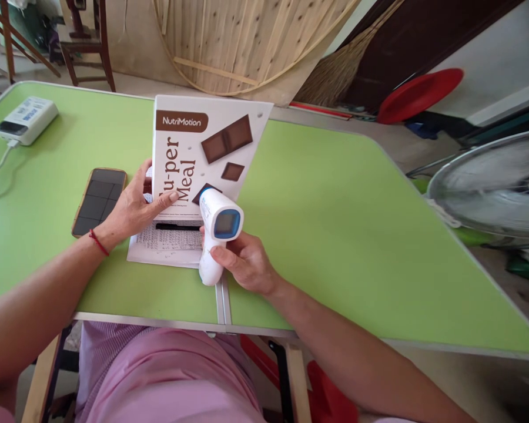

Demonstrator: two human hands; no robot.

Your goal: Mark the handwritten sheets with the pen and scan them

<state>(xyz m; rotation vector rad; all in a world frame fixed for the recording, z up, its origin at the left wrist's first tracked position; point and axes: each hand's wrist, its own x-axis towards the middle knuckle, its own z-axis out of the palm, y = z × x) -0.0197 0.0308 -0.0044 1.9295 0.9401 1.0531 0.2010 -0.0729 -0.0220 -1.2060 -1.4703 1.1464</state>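
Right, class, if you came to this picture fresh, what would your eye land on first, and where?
Probably the bright green table, which spreads across most of the view. Near its middle, the left hand grips a white NutriMotion box by its lower left side, and the right hand holds a white, blue-trimmed thermometer nearer the viewer. A round fan stands out at the right edge.

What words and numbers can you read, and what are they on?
"NutriMotion": brown label on the white box.
"u-per Meal": same box, sideways; the start is covered by the left hand.
Too small or blurred: the box's tiny print, writing on the paper, print on the power bank and thermometer.
No numbers readable.
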